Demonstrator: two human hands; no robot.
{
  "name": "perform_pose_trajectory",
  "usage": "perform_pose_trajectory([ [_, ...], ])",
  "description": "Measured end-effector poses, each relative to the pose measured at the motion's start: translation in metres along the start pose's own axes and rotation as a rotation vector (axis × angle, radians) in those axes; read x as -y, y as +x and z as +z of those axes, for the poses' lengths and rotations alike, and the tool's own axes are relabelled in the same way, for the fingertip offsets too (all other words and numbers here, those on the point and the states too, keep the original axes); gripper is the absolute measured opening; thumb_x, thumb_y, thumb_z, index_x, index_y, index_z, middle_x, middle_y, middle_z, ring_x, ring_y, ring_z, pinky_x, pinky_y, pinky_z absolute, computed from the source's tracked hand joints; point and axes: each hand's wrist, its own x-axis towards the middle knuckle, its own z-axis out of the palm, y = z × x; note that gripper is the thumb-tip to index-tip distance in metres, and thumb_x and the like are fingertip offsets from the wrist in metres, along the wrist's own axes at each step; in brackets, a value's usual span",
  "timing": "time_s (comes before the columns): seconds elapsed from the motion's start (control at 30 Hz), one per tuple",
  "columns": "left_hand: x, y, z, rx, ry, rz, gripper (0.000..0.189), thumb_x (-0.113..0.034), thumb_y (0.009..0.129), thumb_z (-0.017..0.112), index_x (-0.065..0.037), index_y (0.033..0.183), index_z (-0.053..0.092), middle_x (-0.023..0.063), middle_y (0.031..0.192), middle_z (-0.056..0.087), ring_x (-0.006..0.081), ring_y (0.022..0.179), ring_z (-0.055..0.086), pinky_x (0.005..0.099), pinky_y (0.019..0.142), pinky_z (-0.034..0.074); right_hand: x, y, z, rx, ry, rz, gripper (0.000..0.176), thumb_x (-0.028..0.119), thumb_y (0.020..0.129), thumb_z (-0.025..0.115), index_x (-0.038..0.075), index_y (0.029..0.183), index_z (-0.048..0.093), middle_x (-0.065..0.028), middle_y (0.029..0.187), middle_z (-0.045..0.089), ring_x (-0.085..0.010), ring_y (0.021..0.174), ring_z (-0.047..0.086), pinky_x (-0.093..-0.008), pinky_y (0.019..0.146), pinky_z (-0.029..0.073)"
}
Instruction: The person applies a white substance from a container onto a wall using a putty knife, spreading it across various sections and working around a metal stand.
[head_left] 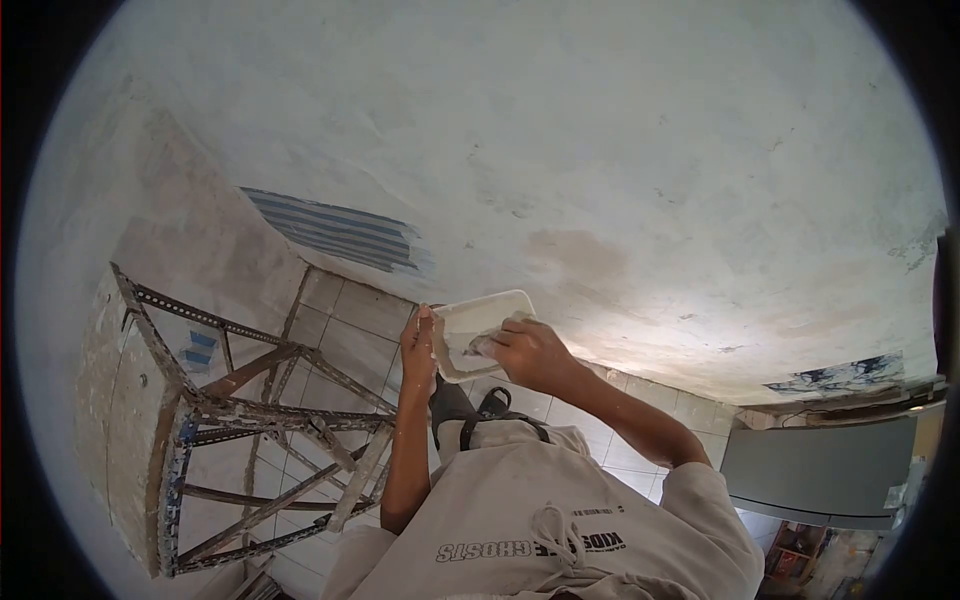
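Observation:
At the left edge of a shallow off-white tray [482,309], my left hand [417,345] is closed on the rim, with the thumb on top. The tray is tilted in front of my body and has pale wet-looking material in it. My right hand [535,356] is over the tray's right side, fingers closed around a small greyish-white piece [484,345] that reaches into the tray. I cannot tell what this piece is.
A paint-spattered metal frame stand [290,408] with a board top [110,400] stands at the left. Ahead rises a patchy white wall [620,150] with a striped patch [330,228]. Tiled floor [345,308] lies below. A grey panel [810,470] is at the right.

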Motion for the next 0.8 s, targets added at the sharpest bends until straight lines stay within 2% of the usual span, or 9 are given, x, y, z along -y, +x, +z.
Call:
perform_pose_trajectory([
  [0.07, 0.009, 0.007, -0.008, 0.007, 0.019, 0.056, 0.038, -0.04, 0.096, 0.05, -0.004, 0.104, 0.057, 0.0013, 0.092, 0.058, 0.0105, 0.083, 0.053, 0.0263, 0.073, 0.044, -0.001, -0.001, 0.002, 0.032, -0.025, -0.01, 0.029, 0.0, 0.068, 0.062, 0.01, 0.095, 0.068, -0.0059, 0.079, 0.067, -0.0217, 0.078, 0.062, -0.0346, 0.07, 0.052],
  [0.13, 0.017, 0.01, -0.011, -0.014, 0.013, 0.052, 0.038, -0.04, 0.095, 0.05, -0.004, 0.104, 0.057, 0.0015, 0.092, 0.058, 0.0106, 0.083, 0.053, 0.0264, 0.073, 0.044, -0.003, -0.001, 0.001, 0.11, 0.105, -0.027, 0.027, 0.002, 0.067, 0.064, 0.009, 0.092, 0.069, -0.0042, 0.076, 0.066, -0.0204, 0.074, 0.06, -0.0344, 0.07, 0.051],
  [0.23, 0.014, 0.006, -0.009, -0.029, 0.005, 0.026, 0.039, -0.041, 0.095, 0.05, -0.004, 0.104, 0.057, 0.0019, 0.092, 0.058, 0.011, 0.083, 0.054, 0.0266, 0.073, 0.044, -0.005, 0.006, -0.004, 0.0, 0.089, 0.016, 0.023, 0.002, 0.066, 0.065, 0.009, 0.087, 0.07, -0.0037, 0.074, 0.066, -0.0204, 0.073, 0.06, -0.0339, 0.069, 0.051],
  [0.37, 0.005, 0.002, -0.006, -0.041, 0.033, 0.046, 0.041, -0.042, 0.095, 0.05, -0.003, 0.105, 0.057, 0.0028, 0.093, 0.058, 0.0119, 0.084, 0.055, 0.0267, 0.074, 0.044, -0.001, 0.005, 0.001, -0.009, -0.016, -0.053, 0.02, 0.003, 0.066, 0.065, 0.009, 0.085, 0.07, -0.0037, 0.072, 0.065, -0.0199, 0.071, 0.059, -0.0337, 0.068, 0.051],
  [0.43, 0.009, 0.003, -0.008, -0.085, 0.027, 0.043, 0.041, -0.042, 0.095, 0.05, -0.003, 0.104, 0.057, 0.0028, 0.093, 0.058, 0.0118, 0.084, 0.054, 0.0267, 0.075, 0.044, -0.002, 0.002, 0.005, 0.066, 0.091, -0.07, 0.019, 0.003, 0.065, 0.065, 0.008, 0.083, 0.069, -0.0036, 0.073, 0.066, -0.0196, 0.07, 0.058, -0.0338, 0.067, 0.051],
  [0.5, 0.012, 0.003, -0.007, -0.129, 0.027, 0.035, 0.041, -0.042, 0.095, 0.05, -0.002, 0.104, 0.057, 0.0028, 0.093, 0.058, 0.0117, 0.084, 0.054, 0.0266, 0.075, 0.044, -0.004, 0.001, -0.004, 0.057, 0.081, -0.046, 0.019, 0.003, 0.064, 0.065, 0.008, 0.083, 0.069, -0.0033, 0.073, 0.066, -0.0193, 0.071, 0.058, -0.0339, 0.067, 0.051],
  [0.57, 0.014, 0.002, -0.004, -0.159, -0.022, 0.061, 0.039, -0.042, 0.096, 0.048, -0.004, 0.097, 0.058, 0.0006, 0.085, 0.057, 0.0089, 0.077, 0.05, 0.0239, 0.07, 0.042, -0.003, 0.001, -0.004, 0.051, 0.075, -0.022, 0.02, 0.004, 0.064, 0.066, 0.008, 0.083, 0.069, -0.0031, 0.073, 0.066, -0.019, 0.072, 0.058, -0.034, 0.067, 0.051],
  [0.7, 0.019, 0.007, -0.008, -0.082, -0.002, 0.104, 0.039, -0.042, 0.096, 0.048, -0.004, 0.098, 0.058, 0.0003, 0.087, 0.057, 0.0085, 0.078, 0.05, 0.0241, 0.07, 0.042, -0.01, -0.005, -0.001, 0.084, 0.094, -0.012, 0.02, 0.003, 0.066, 0.066, 0.007, 0.085, 0.069, -0.0043, 0.076, 0.066, -0.0201, 0.074, 0.059, -0.0341, 0.068, 0.051],
  [0.8, 0.013, 0.003, -0.001, -0.122, -0.014, 0.022, 0.042, -0.042, 0.095, 0.049, -0.002, 0.103, 0.057, 0.0035, 0.093, 0.058, 0.0124, 0.086, 0.054, 0.0284, 0.076, 0.045, -0.013, 0.002, -0.019, 0.043, 0.178, 0.052, 0.02, 0.004, 0.069, 0.066, 0.007, 0.088, 0.069, -0.006, 0.079, 0.066, -0.0218, 0.076, 0.059, -0.0345, 0.07, 0.051],
])
